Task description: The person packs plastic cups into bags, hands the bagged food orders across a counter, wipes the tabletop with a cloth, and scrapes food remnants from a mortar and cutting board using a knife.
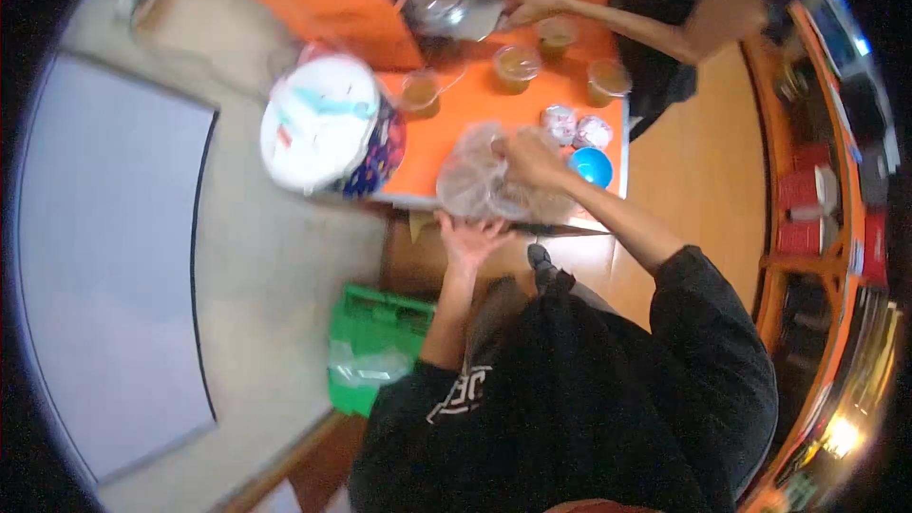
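A clear plastic bag [467, 180] stands at the front edge of the orange table, and what it contains is too blurred to make out. My right hand [534, 160] is closed on the upper part of this bag. Just below it, past the table's edge, my left hand [472, 240] is open with fingers spread and palm up; whether it touches the bag's underside I cannot tell. Close to my right wrist sits a small blue bowl [591, 168]. Behind that bowl lie two round wrapped items with red print [559, 123].
Several lidded cups of brown liquid [516, 66] stand on the orange table [465, 106]. Across it, a co-worker's hands [534, 9] hold a shiny container [461, 14]. A white-lidded tub [323, 119] stands left. Below is a green crate [366, 370]; shelves [807, 256] line the right.
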`<state>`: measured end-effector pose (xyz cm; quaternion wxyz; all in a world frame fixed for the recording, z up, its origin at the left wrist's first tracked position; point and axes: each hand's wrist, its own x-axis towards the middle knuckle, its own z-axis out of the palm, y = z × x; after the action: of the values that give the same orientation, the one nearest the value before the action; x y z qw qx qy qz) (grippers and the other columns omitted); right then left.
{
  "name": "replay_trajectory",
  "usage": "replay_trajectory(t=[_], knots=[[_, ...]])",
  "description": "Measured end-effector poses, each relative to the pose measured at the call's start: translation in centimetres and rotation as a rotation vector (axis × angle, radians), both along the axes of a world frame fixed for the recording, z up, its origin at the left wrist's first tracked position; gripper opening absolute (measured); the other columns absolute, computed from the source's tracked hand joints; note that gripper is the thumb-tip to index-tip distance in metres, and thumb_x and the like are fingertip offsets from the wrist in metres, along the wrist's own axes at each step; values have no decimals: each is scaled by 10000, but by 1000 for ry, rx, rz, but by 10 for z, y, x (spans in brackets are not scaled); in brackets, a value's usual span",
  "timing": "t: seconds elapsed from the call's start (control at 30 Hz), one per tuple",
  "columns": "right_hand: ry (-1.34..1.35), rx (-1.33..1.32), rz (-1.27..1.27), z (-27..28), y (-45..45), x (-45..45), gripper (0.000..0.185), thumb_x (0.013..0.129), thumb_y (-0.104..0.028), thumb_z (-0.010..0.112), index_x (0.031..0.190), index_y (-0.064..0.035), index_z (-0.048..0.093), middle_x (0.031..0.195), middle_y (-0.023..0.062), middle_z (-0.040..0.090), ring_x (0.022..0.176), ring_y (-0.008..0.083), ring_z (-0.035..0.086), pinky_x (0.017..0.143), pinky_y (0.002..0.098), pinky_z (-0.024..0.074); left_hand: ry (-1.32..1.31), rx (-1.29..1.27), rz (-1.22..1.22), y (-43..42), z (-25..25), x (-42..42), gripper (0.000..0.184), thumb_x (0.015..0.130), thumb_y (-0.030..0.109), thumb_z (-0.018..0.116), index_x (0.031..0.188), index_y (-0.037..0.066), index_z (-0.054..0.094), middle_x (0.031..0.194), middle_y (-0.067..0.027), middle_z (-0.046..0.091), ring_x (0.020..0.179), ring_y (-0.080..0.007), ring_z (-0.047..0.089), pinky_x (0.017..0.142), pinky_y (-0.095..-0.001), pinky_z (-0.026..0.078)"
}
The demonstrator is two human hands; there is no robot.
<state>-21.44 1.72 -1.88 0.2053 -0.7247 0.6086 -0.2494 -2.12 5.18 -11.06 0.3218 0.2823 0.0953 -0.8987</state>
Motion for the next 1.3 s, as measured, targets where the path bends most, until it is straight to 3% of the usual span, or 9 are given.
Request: replay_trajectory(t=[0.13, 0.23, 0.47, 0.73, 0.8, 0.87, 1.03, 1.07, 1.3], knots=[[-132, -43, -202, 51, 79, -1, 184, 518, -94, 601, 688, -51, 542, 678, 149, 555, 677, 319, 549, 607, 390, 420, 299, 27, -228, 15, 13, 12, 716, 780, 580, 348, 1305, 103, 252, 1361, -138, 213, 1247, -400, 155, 966, -614, 128], [-157, -127, -351, 56, 162, -7, 219, 573, -98, 635, 757, -19, 545, 695, 190, 571, 681, 331, 571, 607, 420, 433, 177, -222, -472, 45, 13, -3, 670, 795, 535, 333, 1287, 82, 284, 1328, -150, 285, 1227, -373, 239, 965, -597, 170], [-348, -109, -964, 83, 423, -3, 179, 550, 39, 524, 720, -12, 508, 599, 201, 539, 593, 361, 559, 542, 428, 425, 84, -72, -1298, 189, -14, -87, 634, 804, 495, 358, 1282, 84, 295, 1303, -153, 324, 1193, -372, 294, 943, -597, 216], [-167, -154, -1773, 53, 763, 28, 133, 581, -40, 558, 710, -25, 527, 628, 205, 545, 648, 378, 556, 571, 432, 423, -189, 172, -1927, 525, -79, -221, 593, 814, 451, 387, 1276, 87, 307, 1275, -157, 368, 1154, -370, 358, 917, -598, 270], [-214, -63, -2017, 30, 859, 41, 149, 596, -117, 589, 712, -32, 549, 659, 190, 560, 663, 356, 564, 593, 419, 430, -36, 217, -2102, 606, -117, -243, 515, 829, 434, 407, 1231, 114, 366, 1217, -130, 441, 1113, -323, 414, 906, -578, 291], [-114, 8, -2175, 33, 955, 53, 168, 584, -141, 609, 709, -38, 562, 673, 173, 575, 668, 340, 569, 605, 411, 439, -260, -284, -2270, 678, -130, -259, 432, 832, 403, 449, 1168, 135, 414, 1169, -109, 482, 1060, -263, 464, 886, -545, 321], [-7, 43, -2478, 17, 1206, 79, 198, 508, -159, 656, 667, -68, 580, 710, 154, 592, 687, 303, 574, 627, 388, 459, -552, -339, -2298, 783, -209, -325, 243, 813, 286, 529, 1006, 148, 480, 1041, -98, 527, 961, -249, 503, 782, -457, 428], [-74, 90, -2551, 18, 1255, 78, 204, 488, -156, 663, 657, -76, 581, 710, 152, 590, 696, 294, 575, 630, 379, 460, -331, -565, -2319, 794, -210, -335, 213, 802, 272, 545, 974, 157, 493, 1003, -101, 525, 954, -256, 502, 755, -442, 440], [134, 149, -2729, 32, 1586, 52, 245, 429, -93, 674, 635, -40, 553, 605, 113, 561, 611, 222, 563, 577, 327, 441, -792, -1060, -2186, 955, -253, -502, 368, 806, 397, 479, 1065, 135, 470, 1076, -88, 517, 973, -241, 497, 750, -402, 423]])
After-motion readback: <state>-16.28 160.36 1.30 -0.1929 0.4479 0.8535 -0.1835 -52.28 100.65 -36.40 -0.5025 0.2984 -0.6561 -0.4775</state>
